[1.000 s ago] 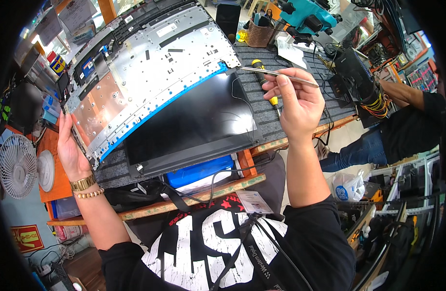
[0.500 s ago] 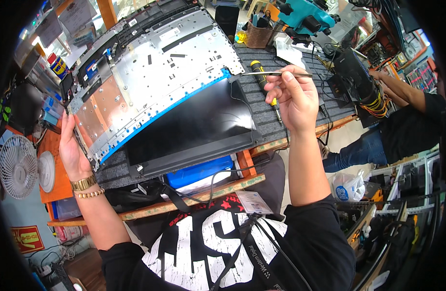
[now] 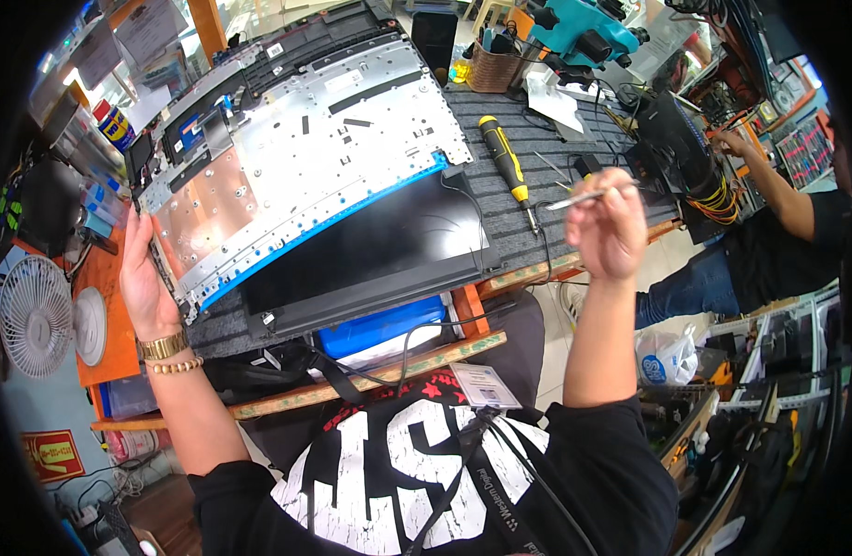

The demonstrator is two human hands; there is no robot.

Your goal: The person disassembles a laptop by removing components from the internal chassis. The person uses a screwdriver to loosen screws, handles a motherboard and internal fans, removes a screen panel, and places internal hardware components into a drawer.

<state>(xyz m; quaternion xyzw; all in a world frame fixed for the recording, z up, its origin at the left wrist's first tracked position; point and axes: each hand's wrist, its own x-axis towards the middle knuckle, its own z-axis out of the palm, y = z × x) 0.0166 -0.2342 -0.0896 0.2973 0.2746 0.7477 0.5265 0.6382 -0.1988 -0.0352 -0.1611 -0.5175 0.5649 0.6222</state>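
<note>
My left hand (image 3: 150, 278) grips the left edge of a silver laptop chassis (image 3: 296, 139), thumb along the side. The chassis is tilted up over a dark laptop screen (image 3: 389, 246) on the bench. A copper-coloured patch marks its left part, and a blue strip (image 3: 324, 229) runs along its near edge. Slim metal tweezers (image 3: 574, 198) are pinched in my right hand (image 3: 611, 227), raised over the bench's front right edge, apart from the chassis. That hand is slightly smeared by motion. A yellow-and-black screwdriver (image 3: 506, 165) lies between the chassis and my right hand.
A grey ribbed mat (image 3: 482, 107) covers the bench. Behind stand a brown pen basket (image 3: 493, 69) and a teal microscope (image 3: 588, 32). A white fan (image 3: 38, 315) is at the left. Another person's arm (image 3: 778, 181) works at a dark device with yellow wires on the right.
My right hand with the tweezers has moved right and toward me, away from the chassis corner, baring the screwdriver. The chassis has shifted slightly right and its near edge has changed tilt a little.
</note>
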